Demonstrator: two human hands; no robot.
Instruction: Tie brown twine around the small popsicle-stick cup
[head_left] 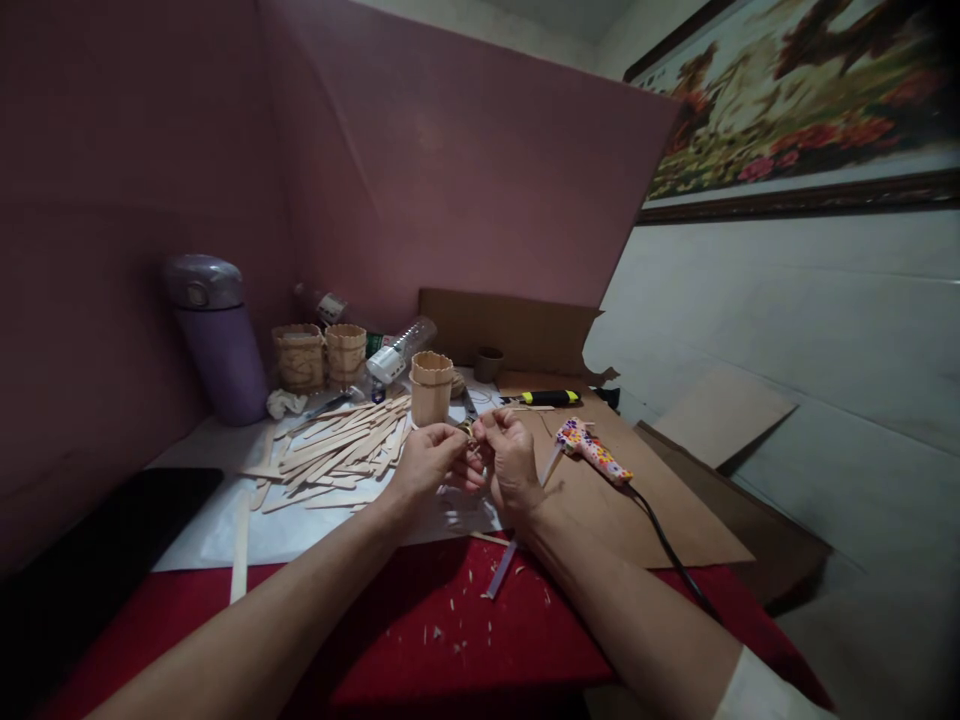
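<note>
While both hands (429, 462) (513, 462) pinch something tiny (472, 447), sticks (341, 452) and a glue gun (595, 452) flank them.

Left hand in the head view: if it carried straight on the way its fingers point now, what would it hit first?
Most likely the fingers of the right hand, directly ahead of the left hand; the two look nearly touching, though any gap in depth is unclear.
</note>
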